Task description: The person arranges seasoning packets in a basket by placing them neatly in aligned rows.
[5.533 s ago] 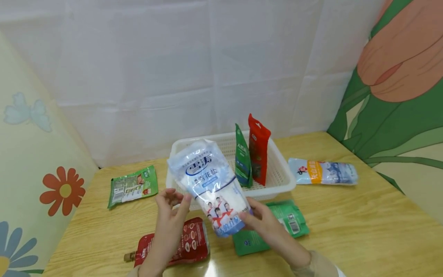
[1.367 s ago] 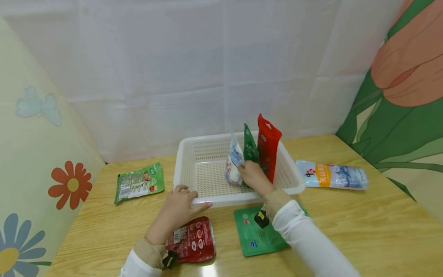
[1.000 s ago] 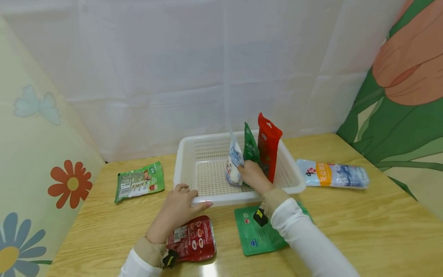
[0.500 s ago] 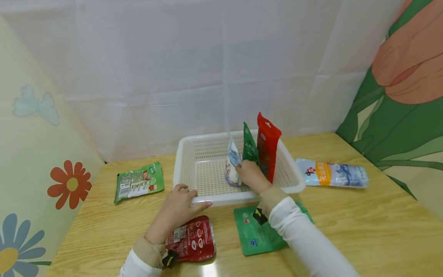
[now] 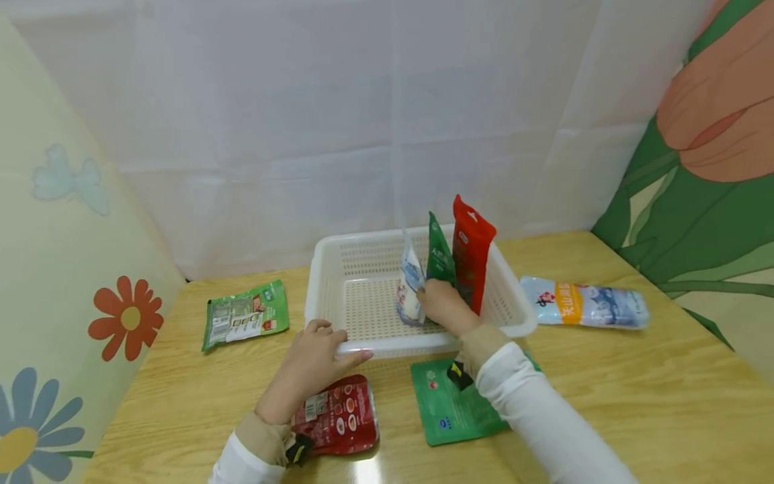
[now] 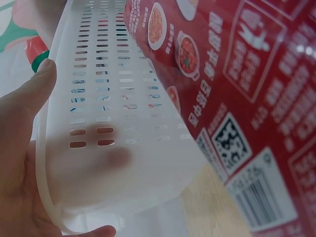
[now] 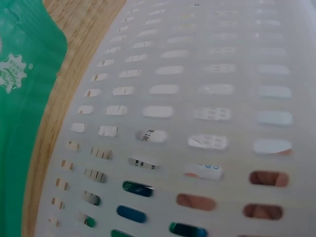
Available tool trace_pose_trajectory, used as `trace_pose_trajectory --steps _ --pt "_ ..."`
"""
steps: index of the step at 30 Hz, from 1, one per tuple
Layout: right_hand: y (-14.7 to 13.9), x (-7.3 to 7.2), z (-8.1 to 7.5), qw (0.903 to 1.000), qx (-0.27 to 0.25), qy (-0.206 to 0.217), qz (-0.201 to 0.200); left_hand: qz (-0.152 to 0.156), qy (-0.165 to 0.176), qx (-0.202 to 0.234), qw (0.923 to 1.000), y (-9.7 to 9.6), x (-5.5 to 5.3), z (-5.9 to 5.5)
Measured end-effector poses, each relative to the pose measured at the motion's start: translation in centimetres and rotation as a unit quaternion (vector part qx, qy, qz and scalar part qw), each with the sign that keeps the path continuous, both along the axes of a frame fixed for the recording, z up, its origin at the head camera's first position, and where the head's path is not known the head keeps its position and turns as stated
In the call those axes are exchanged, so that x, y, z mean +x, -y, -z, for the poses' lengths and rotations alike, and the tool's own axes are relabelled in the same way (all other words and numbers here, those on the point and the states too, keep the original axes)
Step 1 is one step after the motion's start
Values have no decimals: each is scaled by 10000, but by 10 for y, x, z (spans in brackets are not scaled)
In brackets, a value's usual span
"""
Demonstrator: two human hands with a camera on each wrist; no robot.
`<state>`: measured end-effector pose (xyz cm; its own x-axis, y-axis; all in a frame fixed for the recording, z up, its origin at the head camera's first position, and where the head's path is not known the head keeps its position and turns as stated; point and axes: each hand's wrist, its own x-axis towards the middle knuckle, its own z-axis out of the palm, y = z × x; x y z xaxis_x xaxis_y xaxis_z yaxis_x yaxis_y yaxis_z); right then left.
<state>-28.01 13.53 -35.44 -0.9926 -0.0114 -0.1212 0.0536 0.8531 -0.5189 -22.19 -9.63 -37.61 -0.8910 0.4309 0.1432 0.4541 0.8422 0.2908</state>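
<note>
My left hand grips the front left corner of a white plastic basket, its thumb along the front rim. The left wrist view shows that hand on the basket rim, with finger shapes showing through the wall. Inside the basket, my right hand holds the side edge of a blue and white salt bag, which stands upright. Just right of it stand a green packet and a taller red packet. Through the slots in the right wrist view I see bits of fingers; the fingertips are hidden.
A red spouted pouch lies before the basket under my left wrist, and a green pouch under my right forearm. Left lies another green packet; right, a blue and orange bag. A white cloth hangs behind.
Since the oldest frame, the salt bag has gone from above the table into the basket, and my left hand has moved onto the basket's rim. Over the last second, both hands stay nearly still.
</note>
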Motion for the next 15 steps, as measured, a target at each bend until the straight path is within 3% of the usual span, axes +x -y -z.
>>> trace_pose_trajectory --steps 15 --pt "-1 -1 5 9995 -202 -217 61 18 -1 -78 10000 -1 0 -1"
